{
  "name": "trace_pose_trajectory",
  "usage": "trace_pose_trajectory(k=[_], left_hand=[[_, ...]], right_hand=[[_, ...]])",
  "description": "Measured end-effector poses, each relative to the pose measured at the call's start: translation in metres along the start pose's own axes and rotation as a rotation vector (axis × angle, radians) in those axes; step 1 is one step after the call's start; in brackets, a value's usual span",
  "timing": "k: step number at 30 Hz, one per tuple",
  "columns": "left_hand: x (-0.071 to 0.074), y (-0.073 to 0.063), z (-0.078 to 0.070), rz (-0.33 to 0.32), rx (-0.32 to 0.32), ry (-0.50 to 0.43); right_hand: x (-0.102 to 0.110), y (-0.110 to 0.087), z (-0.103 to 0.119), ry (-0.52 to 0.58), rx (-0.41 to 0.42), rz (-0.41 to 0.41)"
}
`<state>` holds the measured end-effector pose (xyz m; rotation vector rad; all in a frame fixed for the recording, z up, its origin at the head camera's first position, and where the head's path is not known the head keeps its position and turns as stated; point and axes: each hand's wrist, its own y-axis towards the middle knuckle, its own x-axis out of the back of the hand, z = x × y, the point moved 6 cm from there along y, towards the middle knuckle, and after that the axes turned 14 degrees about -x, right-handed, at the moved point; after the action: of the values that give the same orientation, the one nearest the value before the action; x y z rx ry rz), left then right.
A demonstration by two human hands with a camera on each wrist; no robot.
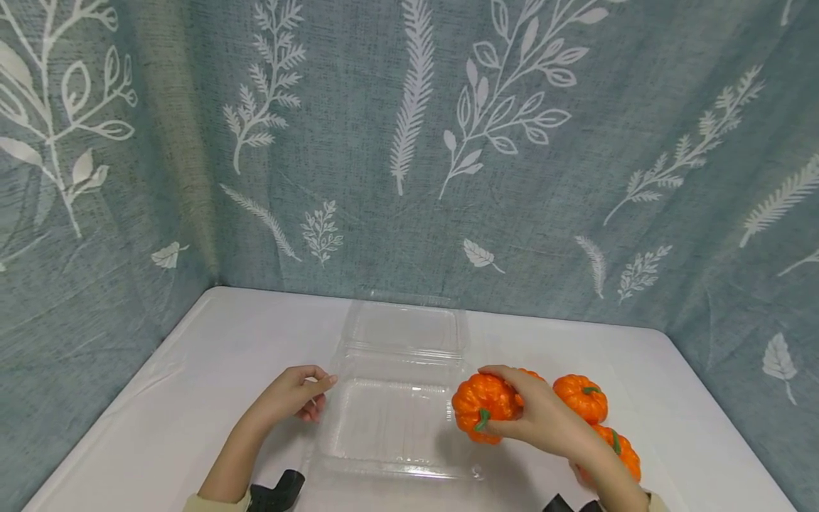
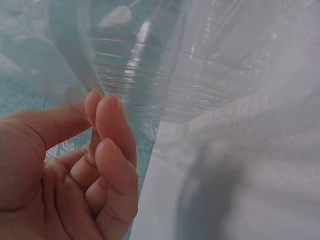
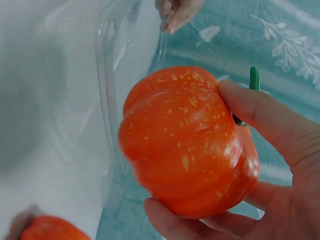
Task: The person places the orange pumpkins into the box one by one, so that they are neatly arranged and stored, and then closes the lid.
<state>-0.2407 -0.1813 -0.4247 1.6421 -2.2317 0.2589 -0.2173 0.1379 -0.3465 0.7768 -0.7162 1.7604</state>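
A clear plastic container [image 1: 390, 419] lies open on the white table [image 1: 256, 334], its tray on the near side and its lid [image 1: 406, 328] folded back on the far side, the two joined along a ridged strip. The left hand [image 1: 291, 393] is at the container's left edge, its grip pinching the thin plastic between thumb and forefinger, with the other fingers bent in beneath.

The right hand [image 1: 534, 412] is at the container's right edge, its grip grasping an orange pumpkin [image 1: 481, 400] with the thumb beside the green stem [image 1: 482, 419] and the fingers around the far side. Seen from the head, this pumpkin overlaps the container's right rim; the right wrist view shows its ribbed, glossy skin with yellow flecks. A shadow falls across the container's right part.

To the right of the container are more pumpkins: a rear pumpkin [image 1: 581, 398], a near pumpkin [image 1: 617, 453] partly covered by the right forearm, and a sliver of orange showing behind the right hand. Beyond the container, a blue-green curtain [image 1: 358, 213] with white leaf prints hangs behind the table.
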Motion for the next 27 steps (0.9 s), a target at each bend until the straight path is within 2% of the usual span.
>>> trace_pose_trajectory(k=[14,27], left_hand=[[-0.005,-0.001,0.001,-0.001,-0.019,-0.003],[0.001,-0.002,-0.001,-0.015,-0.012,0.006]], right_hand=[[-0.027,0.033,0.042,-0.06,0.154,0.075],[-0.049,0.056,0.08,-0.097,0.273,0.13]])
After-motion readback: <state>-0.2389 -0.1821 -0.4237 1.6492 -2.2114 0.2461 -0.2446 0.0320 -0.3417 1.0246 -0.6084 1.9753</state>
